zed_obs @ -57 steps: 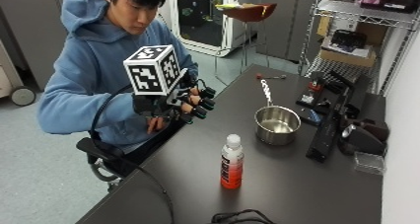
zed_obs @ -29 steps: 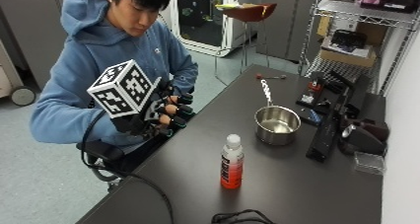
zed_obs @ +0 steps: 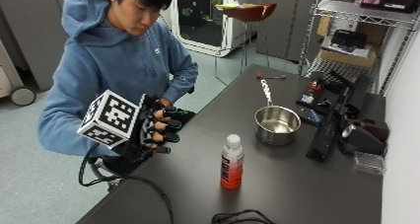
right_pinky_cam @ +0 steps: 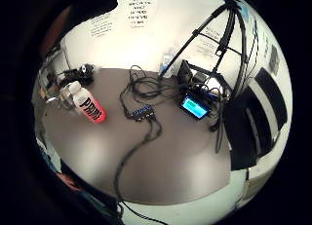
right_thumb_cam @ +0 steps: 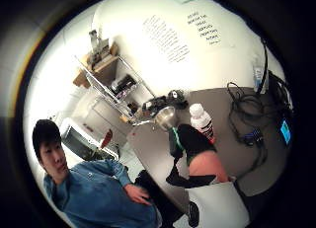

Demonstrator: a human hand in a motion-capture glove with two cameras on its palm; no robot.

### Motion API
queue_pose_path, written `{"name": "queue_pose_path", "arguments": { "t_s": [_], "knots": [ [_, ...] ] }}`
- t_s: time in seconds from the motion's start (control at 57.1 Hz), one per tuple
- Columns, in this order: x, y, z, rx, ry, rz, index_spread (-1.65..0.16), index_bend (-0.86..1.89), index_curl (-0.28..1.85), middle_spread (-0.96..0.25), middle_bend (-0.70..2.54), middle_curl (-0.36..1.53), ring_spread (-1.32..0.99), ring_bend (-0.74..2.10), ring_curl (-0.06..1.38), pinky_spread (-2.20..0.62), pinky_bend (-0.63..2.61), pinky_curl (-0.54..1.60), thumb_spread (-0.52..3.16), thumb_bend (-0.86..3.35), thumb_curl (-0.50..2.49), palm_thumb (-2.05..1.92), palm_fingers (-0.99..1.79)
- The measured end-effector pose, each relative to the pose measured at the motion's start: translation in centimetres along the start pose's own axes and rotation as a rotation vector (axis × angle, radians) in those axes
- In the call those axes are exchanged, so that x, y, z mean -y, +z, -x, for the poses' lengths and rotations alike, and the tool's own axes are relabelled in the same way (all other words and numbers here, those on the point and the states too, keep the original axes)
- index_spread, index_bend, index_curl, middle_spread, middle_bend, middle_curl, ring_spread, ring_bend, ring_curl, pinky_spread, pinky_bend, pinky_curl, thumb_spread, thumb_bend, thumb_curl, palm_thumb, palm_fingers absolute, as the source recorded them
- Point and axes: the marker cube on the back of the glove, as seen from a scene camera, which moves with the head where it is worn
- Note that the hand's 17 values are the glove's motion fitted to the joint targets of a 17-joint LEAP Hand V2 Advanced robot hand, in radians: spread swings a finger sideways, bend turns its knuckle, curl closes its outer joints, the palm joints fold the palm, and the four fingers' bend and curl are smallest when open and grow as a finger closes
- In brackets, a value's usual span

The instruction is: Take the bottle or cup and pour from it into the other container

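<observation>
Gloved right hand [zed_obs: 157, 130] has dropped lower at the dark table's [zed_obs: 275, 184] near edge since a second ago, fingers loosely curled, gripping nothing, well apart from the upright white-capped red drink bottle [zed_obs: 231, 162] and steel saucepan [zed_obs: 277, 125] behind it; palm hidden.
</observation>
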Motion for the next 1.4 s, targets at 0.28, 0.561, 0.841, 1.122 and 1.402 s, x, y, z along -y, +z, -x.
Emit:
{"name": "queue_pose_path", "arguments": {
  "t_s": [0.28, 0.561, 0.841, 1.122, 1.402],
  "knots": [
    [-1.1, 3.9, -1.4, 0.203, 0.092, 0.016, -0.3, 0.1, 0.19, 0.09, 0.19, 0.34, 0.07, 0.5, 0.32, 0.23, 0.67, 0.3, 0.96, -0.04, 0.38, 0.55, 0.13],
    [-1.2, 8.3, -2.4, 0.339, 0.193, 0.002, -0.29, 0.11, 0.18, 0.13, 0.2, 0.34, 0.09, 0.53, 0.31, 0.23, 0.7, 0.3, 0.94, -0.03, 0.37, 0.54, 0.1],
    [-1.3, 14.7, 0.1, 0.542, 0.234, 0.048, -0.28, 0.11, 0.18, 0.16, 0.2, 0.34, 0.11, 0.55, 0.31, 0.24, 0.75, 0.31, 0.93, -0.03, 0.37, 0.56, 0.09],
    [-1.1, 21.0, 2.7, 0.716, 0.293, 0.092, -0.27, 0.1, 0.17, 0.16, 0.19, 0.33, 0.13, 0.58, 0.31, 0.25, 0.81, 0.32, 0.92, -0.03, 0.37, 0.59, 0.09],
    [0.1, 24.8, 4.6, 0.743, 0.344, -0.018, -0.29, 0.11, 0.15, 0.15, 0.24, 0.34, 0.13, 0.64, 0.31, 0.24, 0.92, 0.33, 0.87, -0.01, 0.38, 0.7, 0.31]
  ]
}}
